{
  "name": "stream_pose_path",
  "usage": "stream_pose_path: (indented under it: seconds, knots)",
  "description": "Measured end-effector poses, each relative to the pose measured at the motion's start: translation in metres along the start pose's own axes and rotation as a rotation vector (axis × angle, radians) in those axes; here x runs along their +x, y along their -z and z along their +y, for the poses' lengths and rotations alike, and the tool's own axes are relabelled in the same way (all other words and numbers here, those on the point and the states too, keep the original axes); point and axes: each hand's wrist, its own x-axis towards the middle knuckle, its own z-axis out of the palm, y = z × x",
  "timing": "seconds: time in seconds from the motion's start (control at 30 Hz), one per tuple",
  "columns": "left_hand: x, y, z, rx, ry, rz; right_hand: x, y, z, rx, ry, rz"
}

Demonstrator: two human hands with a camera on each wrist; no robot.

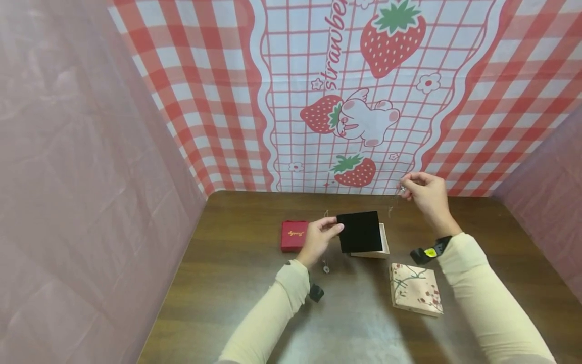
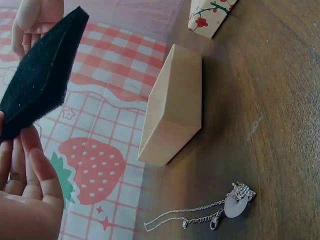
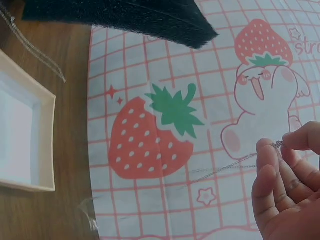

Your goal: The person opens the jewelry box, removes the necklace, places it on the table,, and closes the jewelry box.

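Observation:
My left hand [image 1: 318, 236] grips the edge of a square black velvet pad [image 1: 359, 232], raised and tilted over an open cream box base [image 1: 385, 241]. The base stands on the table, its inside partly visible in the right wrist view. My right hand [image 1: 426, 196] is raised to the right of the pad, pinching a thin silver chain necklace [image 3: 225, 169] between thumb and fingertips. The chain hangs away from the fingers; its far end is blurred. A second silver necklace [image 2: 237, 202], with a pale round pendant, lies on the table, partly behind my left hand in the head view.
A red box [image 1: 292, 235] with gold lettering sits left of my left hand. The floral-printed cream lid [image 1: 416, 288] lies in front of the box base, towards the right. A strawberry-patterned cloth [image 1: 291, 141] hangs behind the brown wooden table [image 1: 218, 288].

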Motion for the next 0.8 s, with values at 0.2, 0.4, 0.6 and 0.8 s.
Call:
stream_pose_path:
  seconds: [0.2, 0.4, 0.6, 0.8]
  knots:
    - [0.000, 0.002, 0.000, 0.023, 0.036, 0.007, -0.003, 0.005, 0.003, -0.083, 0.007, 0.002]
    - [-0.001, 0.000, 0.000, 0.048, 0.074, 0.027, -0.006, 0.009, 0.002, -0.120, 0.024, -0.023]
    - [0.000, -0.002, -0.001, 0.042, 0.079, 0.034, -0.010, 0.010, -0.005, -0.211, 0.048, -0.038]
    - [0.000, -0.002, -0.003, 0.020, 0.086, 0.023, -0.014, 0.012, -0.011, -0.320, 0.078, -0.045]
